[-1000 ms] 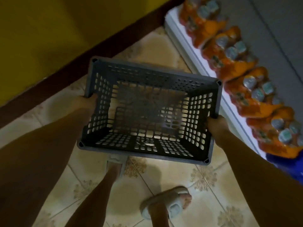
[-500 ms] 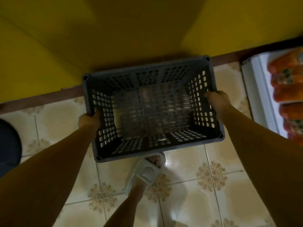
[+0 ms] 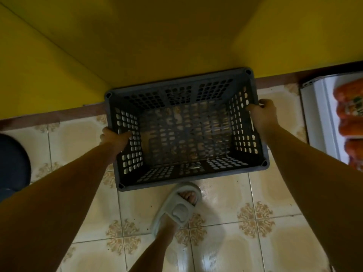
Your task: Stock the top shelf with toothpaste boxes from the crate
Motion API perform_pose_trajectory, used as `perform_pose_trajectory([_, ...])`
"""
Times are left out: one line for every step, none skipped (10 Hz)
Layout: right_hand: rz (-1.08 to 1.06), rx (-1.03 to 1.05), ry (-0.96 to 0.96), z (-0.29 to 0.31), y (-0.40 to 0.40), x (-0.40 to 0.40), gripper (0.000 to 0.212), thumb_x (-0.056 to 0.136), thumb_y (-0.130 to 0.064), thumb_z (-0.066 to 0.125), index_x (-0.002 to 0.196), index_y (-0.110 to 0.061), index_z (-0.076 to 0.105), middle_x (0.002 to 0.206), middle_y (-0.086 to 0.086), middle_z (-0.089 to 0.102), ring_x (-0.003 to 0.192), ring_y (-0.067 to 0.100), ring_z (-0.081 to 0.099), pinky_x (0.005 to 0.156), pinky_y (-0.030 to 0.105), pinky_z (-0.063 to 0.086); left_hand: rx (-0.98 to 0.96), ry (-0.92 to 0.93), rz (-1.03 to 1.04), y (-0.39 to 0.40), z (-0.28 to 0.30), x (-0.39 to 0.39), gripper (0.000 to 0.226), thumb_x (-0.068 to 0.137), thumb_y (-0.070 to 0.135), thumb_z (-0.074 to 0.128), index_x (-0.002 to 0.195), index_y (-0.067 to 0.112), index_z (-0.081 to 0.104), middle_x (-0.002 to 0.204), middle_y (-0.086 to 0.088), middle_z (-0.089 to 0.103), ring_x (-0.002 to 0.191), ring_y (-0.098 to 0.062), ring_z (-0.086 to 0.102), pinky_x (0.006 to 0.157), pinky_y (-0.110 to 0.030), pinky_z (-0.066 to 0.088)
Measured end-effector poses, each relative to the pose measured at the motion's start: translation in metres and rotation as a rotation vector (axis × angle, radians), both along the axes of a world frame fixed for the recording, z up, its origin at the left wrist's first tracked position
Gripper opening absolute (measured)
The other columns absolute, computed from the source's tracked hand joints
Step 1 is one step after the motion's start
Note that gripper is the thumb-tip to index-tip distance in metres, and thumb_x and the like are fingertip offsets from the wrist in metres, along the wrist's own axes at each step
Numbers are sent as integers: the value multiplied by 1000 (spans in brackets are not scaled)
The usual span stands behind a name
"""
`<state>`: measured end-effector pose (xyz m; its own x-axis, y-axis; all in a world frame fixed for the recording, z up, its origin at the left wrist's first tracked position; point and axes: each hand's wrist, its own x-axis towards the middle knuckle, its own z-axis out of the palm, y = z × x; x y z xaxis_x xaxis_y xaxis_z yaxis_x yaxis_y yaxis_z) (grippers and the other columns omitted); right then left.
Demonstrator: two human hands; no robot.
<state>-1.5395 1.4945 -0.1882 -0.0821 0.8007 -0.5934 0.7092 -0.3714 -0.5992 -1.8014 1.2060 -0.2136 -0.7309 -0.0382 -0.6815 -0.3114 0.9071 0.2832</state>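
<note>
Head view: both hands — left hand, right hand — grip the empty dark-grey perforated plastic crate by its side rims; stocking looks done — next, set it down by the yellow wall.

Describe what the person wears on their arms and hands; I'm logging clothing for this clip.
Nothing shows on them: the left hand and right hand are bare, without gloves, rings or watch visible, and both forearms are sleeveless as far as the frame shows.

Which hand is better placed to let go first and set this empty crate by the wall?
Neither clearly. The left hand and right hand each grip a short side of the crate, which holds no boxes; lowering probably needs both.
</note>
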Motion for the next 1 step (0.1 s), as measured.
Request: perform_pose_trajectory([115, 113, -70, 12, -4, 2, 63, 87, -36, 57, 143, -13, 38, 139, 13, 43, 122, 37, 48, 98, 54, 46, -108, 139, -128, 18, 18, 12, 82, 88, 38, 64, 150, 10, 20, 150, -18, 31, 136, -40, 33, 112, -52, 30])
